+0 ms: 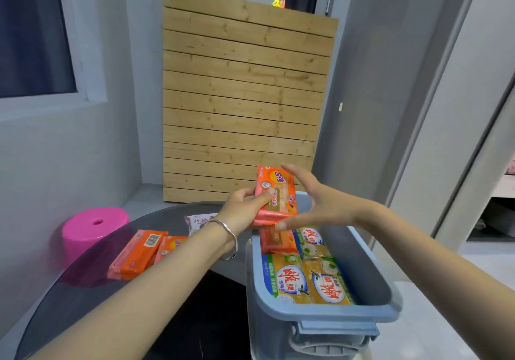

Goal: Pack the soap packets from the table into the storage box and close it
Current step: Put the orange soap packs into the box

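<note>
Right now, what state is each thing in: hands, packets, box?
Left hand: grip shut on the orange packet, held above the box.
Right hand: open, fingertips at the packet's edges.
Box: open, no lid on, partly filled with packets.
Table packets: orange ones lying flat, unpacked.
White packet: on the table, partly hidden by the left wrist.

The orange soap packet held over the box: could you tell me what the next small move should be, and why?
Probably pass the orange soap packet from the left hand to the right hand, which is open beside it, then lower it into the storage box. The box is open with room along its right side, and more packets wait on the table.
</note>
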A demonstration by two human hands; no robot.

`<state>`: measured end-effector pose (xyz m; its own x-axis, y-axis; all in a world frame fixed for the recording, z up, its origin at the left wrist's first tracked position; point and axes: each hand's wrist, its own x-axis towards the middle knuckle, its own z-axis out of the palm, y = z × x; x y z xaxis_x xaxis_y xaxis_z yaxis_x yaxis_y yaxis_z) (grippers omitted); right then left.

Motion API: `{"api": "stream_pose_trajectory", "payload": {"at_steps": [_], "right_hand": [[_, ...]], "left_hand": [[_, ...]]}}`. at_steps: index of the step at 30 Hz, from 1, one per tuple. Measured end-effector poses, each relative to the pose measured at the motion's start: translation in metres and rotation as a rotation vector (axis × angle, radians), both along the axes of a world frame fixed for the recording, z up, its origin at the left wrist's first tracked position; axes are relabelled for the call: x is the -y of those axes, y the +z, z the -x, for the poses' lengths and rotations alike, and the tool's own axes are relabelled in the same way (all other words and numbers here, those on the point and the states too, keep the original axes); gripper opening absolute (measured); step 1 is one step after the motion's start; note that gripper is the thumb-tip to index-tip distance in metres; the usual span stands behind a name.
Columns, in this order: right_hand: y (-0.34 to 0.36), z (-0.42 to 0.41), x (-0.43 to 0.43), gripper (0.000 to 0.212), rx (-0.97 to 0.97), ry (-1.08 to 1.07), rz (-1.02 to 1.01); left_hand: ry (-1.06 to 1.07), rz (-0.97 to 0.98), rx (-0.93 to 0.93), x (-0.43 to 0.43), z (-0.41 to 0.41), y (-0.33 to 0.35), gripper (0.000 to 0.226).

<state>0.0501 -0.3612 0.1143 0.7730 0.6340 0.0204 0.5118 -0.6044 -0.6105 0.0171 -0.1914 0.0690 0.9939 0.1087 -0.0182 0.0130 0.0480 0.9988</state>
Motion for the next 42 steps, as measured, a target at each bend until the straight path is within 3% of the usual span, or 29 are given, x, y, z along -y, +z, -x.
{"api": "stream_pose_trajectory", "payload": {"at_steps": [4,9,13,15,19,23,31,35,39,42], "right_hand": [[-0.005,-0.011,0.007,0.122,0.164,-0.021,0.166],[-0.017,-0.021,0.017,0.121,0.265,-0.027,0.196],[-0.016,-0.032,0.033,0.117,0.147,-0.052,0.100],[-0.019,-0.040,0.042,0.115,0.145,-0.079,0.184],[-0.035,-0.050,0.046,0.111,0.180,-0.084,0.398],[-0.041,-0.057,0.040,0.102,0.066,-0.050,0.420],[-0.040,-0.068,0.028,0.094,-0.026,-0.023,0.588],[-0.027,-0.057,0.028,0.083,-0.098,-0.049,0.479],[-0.010,-0.030,0.014,0.059,0.091,-0.078,0.283],[-0.004,-0.005,-0.016,0.046,0.095,-0.040,0.081]], "left_hand": [[-0.038,-0.012,0.000,0.018,-0.005,-0.001,0.032],[-0.091,-0.120,0.038,0.032,-0.006,-0.001,0.039],[-0.053,-0.340,0.148,0.028,-0.009,-0.008,0.042],[0.010,-0.446,0.153,0.022,-0.011,-0.014,0.057],[-0.045,-0.339,0.010,0.016,-0.014,-0.025,0.075],[0.001,-0.288,-0.051,0.013,-0.021,-0.033,0.060],[0.004,-0.287,-0.076,0.011,-0.026,-0.036,0.061],[0.009,-0.296,-0.049,0.008,-0.025,-0.038,0.054],[0.036,-0.349,0.014,-0.013,-0.016,-0.040,0.052],[0.066,-0.429,0.025,-0.048,-0.004,-0.043,0.043]]}}
